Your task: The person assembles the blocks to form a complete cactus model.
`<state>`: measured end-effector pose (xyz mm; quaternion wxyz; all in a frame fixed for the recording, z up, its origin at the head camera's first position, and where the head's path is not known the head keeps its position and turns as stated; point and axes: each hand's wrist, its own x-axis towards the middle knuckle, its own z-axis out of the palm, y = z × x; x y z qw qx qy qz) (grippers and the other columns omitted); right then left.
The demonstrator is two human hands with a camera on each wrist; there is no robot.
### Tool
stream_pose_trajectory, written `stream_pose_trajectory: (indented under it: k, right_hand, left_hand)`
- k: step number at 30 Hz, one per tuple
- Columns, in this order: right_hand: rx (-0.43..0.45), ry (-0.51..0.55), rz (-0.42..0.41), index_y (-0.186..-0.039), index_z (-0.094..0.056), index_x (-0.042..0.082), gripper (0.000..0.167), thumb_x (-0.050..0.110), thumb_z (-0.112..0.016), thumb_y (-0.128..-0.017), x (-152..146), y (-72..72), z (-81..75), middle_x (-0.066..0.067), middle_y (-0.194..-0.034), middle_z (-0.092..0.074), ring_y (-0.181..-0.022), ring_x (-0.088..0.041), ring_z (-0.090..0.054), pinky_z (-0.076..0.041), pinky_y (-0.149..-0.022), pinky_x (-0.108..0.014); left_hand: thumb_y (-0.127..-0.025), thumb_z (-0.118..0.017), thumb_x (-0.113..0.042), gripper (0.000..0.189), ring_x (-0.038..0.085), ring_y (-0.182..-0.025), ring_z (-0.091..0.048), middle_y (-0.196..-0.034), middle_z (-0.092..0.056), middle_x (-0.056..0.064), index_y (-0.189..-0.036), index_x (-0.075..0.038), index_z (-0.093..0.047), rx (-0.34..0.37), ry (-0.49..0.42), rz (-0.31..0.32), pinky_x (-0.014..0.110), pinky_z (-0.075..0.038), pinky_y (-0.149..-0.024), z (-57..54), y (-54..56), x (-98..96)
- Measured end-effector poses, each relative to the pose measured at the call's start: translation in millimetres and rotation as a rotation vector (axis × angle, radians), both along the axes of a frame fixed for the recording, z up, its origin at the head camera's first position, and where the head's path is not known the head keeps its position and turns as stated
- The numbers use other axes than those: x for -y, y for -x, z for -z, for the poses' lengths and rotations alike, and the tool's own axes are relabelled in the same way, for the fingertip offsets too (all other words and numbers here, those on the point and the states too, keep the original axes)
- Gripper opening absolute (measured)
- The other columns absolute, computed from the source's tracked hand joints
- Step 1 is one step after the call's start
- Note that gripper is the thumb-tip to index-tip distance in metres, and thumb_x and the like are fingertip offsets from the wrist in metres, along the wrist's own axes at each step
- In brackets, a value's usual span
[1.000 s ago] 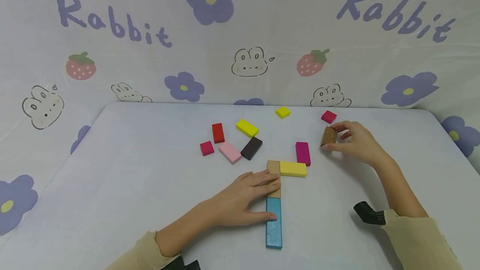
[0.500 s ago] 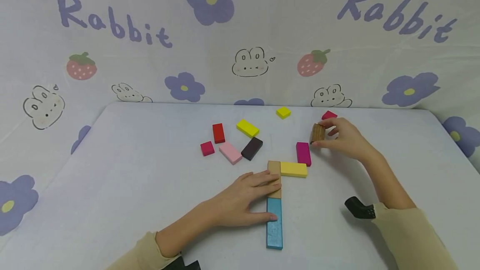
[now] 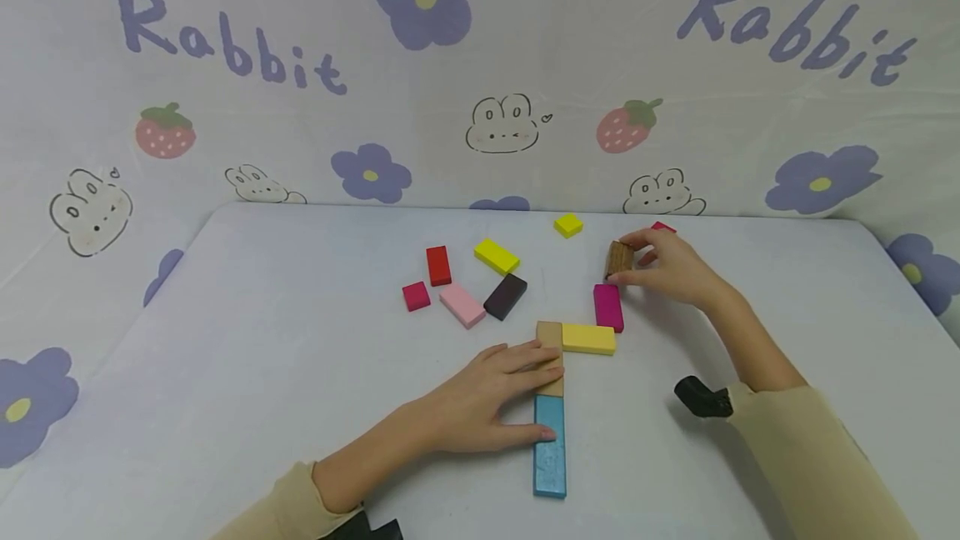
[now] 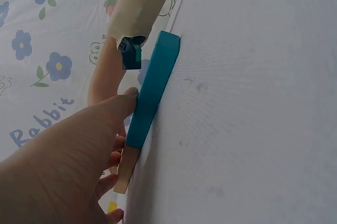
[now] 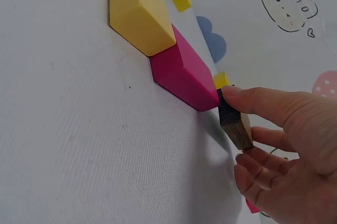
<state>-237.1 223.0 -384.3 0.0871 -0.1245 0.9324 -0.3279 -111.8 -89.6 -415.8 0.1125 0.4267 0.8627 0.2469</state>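
Observation:
My right hand (image 3: 671, 267) pinches a brown wood-grain block (image 3: 619, 260) between thumb and fingers, just beyond the far end of a magenta block (image 3: 608, 307). In the right wrist view the brown block (image 5: 235, 121) shows a dark end near the magenta block (image 5: 185, 74); whether they touch I cannot tell. My left hand (image 3: 480, 402) lies with fairly straight fingers on a tan block (image 3: 550, 332), its thumb on a blue block (image 3: 550, 465). These two stand end to end in a line. A pale yellow block (image 3: 588, 339) extends right from the tan one, its right end meeting the magenta block.
Left of the line lie loose blocks: black (image 3: 506, 297), pink (image 3: 462, 305), red (image 3: 438, 266), bright yellow (image 3: 497, 257) and a small crimson one (image 3: 416, 297). A small yellow block (image 3: 568, 225) sits farther back. Another crimson block (image 3: 663, 227) is partly hidden behind my right hand.
My right hand has carried the brown block leftward and slightly back, from the right of the magenta block to its far end. My left hand has stayed in place.

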Motion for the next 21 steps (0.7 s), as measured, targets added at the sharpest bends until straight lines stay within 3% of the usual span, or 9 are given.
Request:
stream_pose_trajectory:
  k: [9, 21]
  right_hand:
    - [0.052, -0.006, 0.021, -0.147, -0.051, -0.008, 0.07, 0.024, -0.081, -0.093, 7, 10.4, 3.8, -0.03, -0.142, -0.054, -0.122, -0.045, -0.057, -0.059, -0.097, -0.053]
    - [0.055, 0.008, 0.022, -0.148, -0.05, -0.008, 0.069, 0.022, -0.081, -0.093, 7, 15.0, 9.8, -0.031, -0.143, -0.053, -0.121, -0.045, -0.055, -0.059, -0.096, -0.05]
  left_hand:
    - [-0.098, -0.071, -0.045, 0.073, 0.018, -0.159, -0.029, -0.171, -0.037, -0.002, -0.161, -0.018, -0.046, 0.004, -0.016, 0.005, 0.053, -0.025, -0.129, -0.7, 0.1, 0.2]
    - [-0.099, -0.07, -0.045, 0.073, 0.018, -0.16, -0.028, -0.171, -0.036, -0.003, -0.162, -0.019, -0.046, 0.012, -0.003, 0.004, 0.053, -0.024, -0.13, -0.7, 0.5, 0.0]
